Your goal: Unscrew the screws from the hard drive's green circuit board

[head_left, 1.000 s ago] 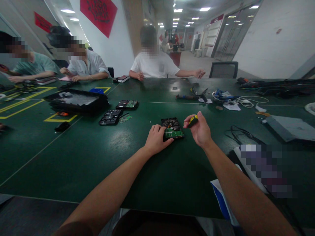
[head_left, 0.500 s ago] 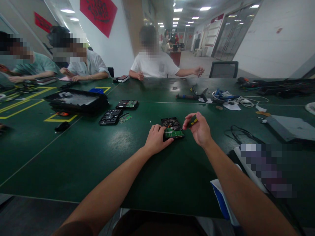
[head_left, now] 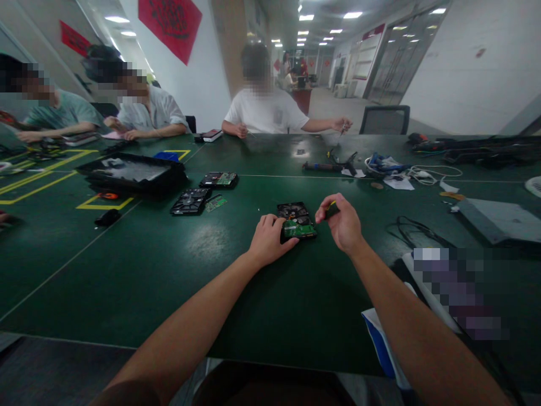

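A hard drive (head_left: 293,212) lies flat on the green table in front of me, its green circuit board (head_left: 299,229) facing up at the near end. My left hand (head_left: 270,239) grips the drive's left and near edges, thumb along the front. Just right of the drive, my right hand (head_left: 345,226) is closed around a screwdriver (head_left: 332,210) with a black and yellow handle. The fingers cover much of the handle, and the tip cannot be made out.
More hard drives (head_left: 190,202) and a loose circuit board (head_left: 216,203) lie left of centre, near a black tray (head_left: 135,189). To the right are a grey metal case (head_left: 501,217) and cables (head_left: 416,230). A person in white (head_left: 266,110) sits opposite.
The screwdriver handle has turned in my right fingers, its yellow marking now showing as a thin strip. My left hand and the hard drive have stayed in place.
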Demonstrator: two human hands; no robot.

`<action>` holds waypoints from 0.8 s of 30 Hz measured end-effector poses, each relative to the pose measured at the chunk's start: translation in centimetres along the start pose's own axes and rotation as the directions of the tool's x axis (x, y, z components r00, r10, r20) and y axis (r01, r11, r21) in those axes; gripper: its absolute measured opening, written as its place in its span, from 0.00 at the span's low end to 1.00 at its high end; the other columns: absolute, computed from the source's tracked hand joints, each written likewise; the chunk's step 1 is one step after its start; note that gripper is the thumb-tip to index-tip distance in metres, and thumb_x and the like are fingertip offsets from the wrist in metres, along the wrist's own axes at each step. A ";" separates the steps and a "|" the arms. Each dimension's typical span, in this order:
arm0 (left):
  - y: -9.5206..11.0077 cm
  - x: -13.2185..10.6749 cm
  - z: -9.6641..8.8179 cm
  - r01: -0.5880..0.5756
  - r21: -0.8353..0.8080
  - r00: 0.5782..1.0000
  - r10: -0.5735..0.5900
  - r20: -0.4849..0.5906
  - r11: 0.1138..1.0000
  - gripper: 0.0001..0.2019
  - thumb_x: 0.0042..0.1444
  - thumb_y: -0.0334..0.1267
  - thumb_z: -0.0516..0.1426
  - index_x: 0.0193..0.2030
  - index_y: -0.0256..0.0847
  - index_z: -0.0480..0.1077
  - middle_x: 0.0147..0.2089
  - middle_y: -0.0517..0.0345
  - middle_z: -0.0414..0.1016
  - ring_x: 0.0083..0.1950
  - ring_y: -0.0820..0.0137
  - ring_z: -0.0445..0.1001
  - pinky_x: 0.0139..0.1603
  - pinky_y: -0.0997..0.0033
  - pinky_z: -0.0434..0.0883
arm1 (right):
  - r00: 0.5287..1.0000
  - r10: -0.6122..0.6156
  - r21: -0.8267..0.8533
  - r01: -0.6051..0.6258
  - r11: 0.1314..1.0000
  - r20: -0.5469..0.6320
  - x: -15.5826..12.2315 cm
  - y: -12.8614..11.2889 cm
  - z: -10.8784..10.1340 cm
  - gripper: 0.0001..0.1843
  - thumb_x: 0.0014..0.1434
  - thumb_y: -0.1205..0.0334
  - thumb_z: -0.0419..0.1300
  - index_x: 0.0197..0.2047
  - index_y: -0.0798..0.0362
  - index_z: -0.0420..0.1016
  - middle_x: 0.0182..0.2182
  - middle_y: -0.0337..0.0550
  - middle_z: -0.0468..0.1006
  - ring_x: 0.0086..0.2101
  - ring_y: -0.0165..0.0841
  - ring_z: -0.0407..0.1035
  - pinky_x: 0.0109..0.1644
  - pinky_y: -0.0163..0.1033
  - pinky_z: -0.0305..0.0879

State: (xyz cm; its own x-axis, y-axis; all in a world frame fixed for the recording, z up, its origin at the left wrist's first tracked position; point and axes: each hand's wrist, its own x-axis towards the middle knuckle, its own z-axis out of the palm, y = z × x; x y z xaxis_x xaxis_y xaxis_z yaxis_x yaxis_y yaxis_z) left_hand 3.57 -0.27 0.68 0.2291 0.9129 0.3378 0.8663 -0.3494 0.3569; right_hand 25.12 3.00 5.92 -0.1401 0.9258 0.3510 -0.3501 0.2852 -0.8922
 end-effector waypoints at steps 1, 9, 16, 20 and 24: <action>0.0 0.0 0.0 0.000 0.000 1.000 0.000 -0.001 1.000 0.31 0.57 0.58 0.63 0.62 0.42 0.68 0.55 0.44 0.68 0.60 0.49 0.64 0.61 0.48 0.69 | 1.000 0.002 -0.004 -0.002 1.000 -0.015 0.0 0.0 0.1 0.24 0.67 0.35 0.53 0.35 0.47 0.75 0.23 0.37 0.70 0.27 0.33 0.68 0.35 0.42 0.68; 0.0 0.0 -0.1 -0.002 -0.004 1.000 0.002 0.002 1.000 0.32 0.57 0.59 0.63 0.63 0.42 0.68 0.55 0.44 0.68 0.60 0.49 0.64 0.61 0.47 0.69 | 0.998 -0.016 -0.056 0.012 0.998 -0.057 0.1 0.3 0.0 0.21 0.65 0.37 0.58 0.35 0.47 0.73 0.30 0.38 0.73 0.32 0.33 0.71 0.39 0.42 0.71; 0.0 0.0 -0.2 -0.011 -0.005 1.000 0.011 -0.002 1.000 0.32 0.58 0.58 0.62 0.63 0.40 0.68 0.56 0.43 0.68 0.61 0.49 0.64 0.62 0.47 0.69 | 0.999 0.009 -0.049 -0.011 0.999 -0.039 -0.1 1.0 -0.3 0.14 0.63 0.48 0.65 0.35 0.47 0.70 0.29 0.34 0.73 0.30 0.31 0.70 0.35 0.39 0.68; 0.0 0.0 -0.1 -0.004 0.001 1.000 0.004 -0.006 1.000 0.32 0.57 0.58 0.63 0.63 0.42 0.68 0.56 0.45 0.68 0.61 0.49 0.64 0.62 0.47 0.68 | 1.000 0.024 -0.041 -0.024 0.999 -0.013 -0.1 1.1 -0.2 0.17 0.65 0.45 0.63 0.33 0.47 0.71 0.24 0.33 0.68 0.26 0.30 0.65 0.33 0.38 0.64; 0.0 0.0 -0.1 -0.008 -0.004 1.000 0.008 -0.004 1.000 0.32 0.58 0.58 0.63 0.63 0.42 0.68 0.55 0.44 0.68 0.61 0.49 0.64 0.63 0.48 0.68 | 0.999 0.033 -0.012 -0.033 0.999 0.009 -0.2 1.1 -0.1 0.28 0.66 0.32 0.52 0.35 0.47 0.75 0.24 0.36 0.67 0.26 0.30 0.64 0.32 0.39 0.63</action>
State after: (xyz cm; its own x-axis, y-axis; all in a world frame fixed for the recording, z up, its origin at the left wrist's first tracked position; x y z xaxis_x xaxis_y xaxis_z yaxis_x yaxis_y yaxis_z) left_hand 3.51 -0.32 0.75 0.2342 0.9094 0.3438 0.8628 -0.3574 0.3575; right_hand 24.87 3.15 4.88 -0.1598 0.9325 0.3238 -0.3340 0.2576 -0.9067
